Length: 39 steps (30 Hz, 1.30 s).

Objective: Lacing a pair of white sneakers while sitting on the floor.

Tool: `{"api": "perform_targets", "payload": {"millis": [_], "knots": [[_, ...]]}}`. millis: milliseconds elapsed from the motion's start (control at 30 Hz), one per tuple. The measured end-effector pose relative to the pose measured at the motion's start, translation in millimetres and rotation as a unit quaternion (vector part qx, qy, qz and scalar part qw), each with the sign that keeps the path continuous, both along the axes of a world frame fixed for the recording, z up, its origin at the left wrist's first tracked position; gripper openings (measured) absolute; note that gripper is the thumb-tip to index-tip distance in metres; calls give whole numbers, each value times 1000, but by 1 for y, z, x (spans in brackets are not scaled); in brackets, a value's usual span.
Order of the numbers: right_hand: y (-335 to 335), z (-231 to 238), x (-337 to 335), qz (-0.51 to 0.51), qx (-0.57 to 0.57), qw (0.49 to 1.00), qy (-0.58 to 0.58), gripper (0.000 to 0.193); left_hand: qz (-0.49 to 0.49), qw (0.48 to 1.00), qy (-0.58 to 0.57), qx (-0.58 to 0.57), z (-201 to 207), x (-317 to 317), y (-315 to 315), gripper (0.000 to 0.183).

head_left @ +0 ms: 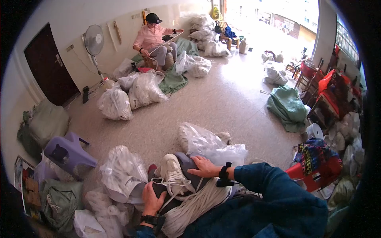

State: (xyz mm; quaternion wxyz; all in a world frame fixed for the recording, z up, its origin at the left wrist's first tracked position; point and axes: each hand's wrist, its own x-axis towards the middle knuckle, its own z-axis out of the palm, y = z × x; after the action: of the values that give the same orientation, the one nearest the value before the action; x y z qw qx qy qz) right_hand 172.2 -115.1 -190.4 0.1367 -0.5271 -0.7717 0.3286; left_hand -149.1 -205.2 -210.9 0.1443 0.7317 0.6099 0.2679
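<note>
A white lace-up sneaker [173,174] rests on my lap, its toe pointing away from me and loose laces trailing over it. My left hand [152,199] is closed around the shoe's near end, by its dark opening; part of the grip is hidden. With fingers stretched out, my right hand [204,167] lies on my grey trouser leg [184,162], just right of the sneaker, holding nothing. Across my lap, nearer than the shoe, spreads a thick bundle of long white shoelaces [198,210].
Clear plastic bags [210,142] lie in front of me, and more bags [123,170] crowd my left beside a purple chair [69,152]. To the right stands a red stool [317,170] with patterned cloth. Farther off, a person [156,39] sits among sacks, stretching a white strip.
</note>
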Motion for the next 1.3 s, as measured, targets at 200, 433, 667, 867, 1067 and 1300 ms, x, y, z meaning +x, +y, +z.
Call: {"api": "perform_targets", "payload": {"millis": [200, 433, 667, 867, 1067, 1300], "knots": [[-26, -18, 6, -17, -27, 999, -2, 77, -21, 998, 26, -58, -16, 1, -17, 81], [-21, -10, 8, -44, -36, 998, 2, 74, -13, 999, 18, -44, -19, 7, -4, 80], [-23, 0, 25, -60, -41, 997, 10, 78, -28, 999, 13, -44, -7, 22, 3, 80], [-27, 12, 30, -64, -41, 997, 18, 82, -35, 999, 2, -25, -4, 23, 4, 82], [-25, 19, 32, -60, -15, 998, 17, 80, -35, 999, -14, -20, 14, 26, 5, 82], [-24, 16, 26, -50, -22, 998, 11, 79, -24, 1000, -3, -12, 7, 21, 0, 82]]}}
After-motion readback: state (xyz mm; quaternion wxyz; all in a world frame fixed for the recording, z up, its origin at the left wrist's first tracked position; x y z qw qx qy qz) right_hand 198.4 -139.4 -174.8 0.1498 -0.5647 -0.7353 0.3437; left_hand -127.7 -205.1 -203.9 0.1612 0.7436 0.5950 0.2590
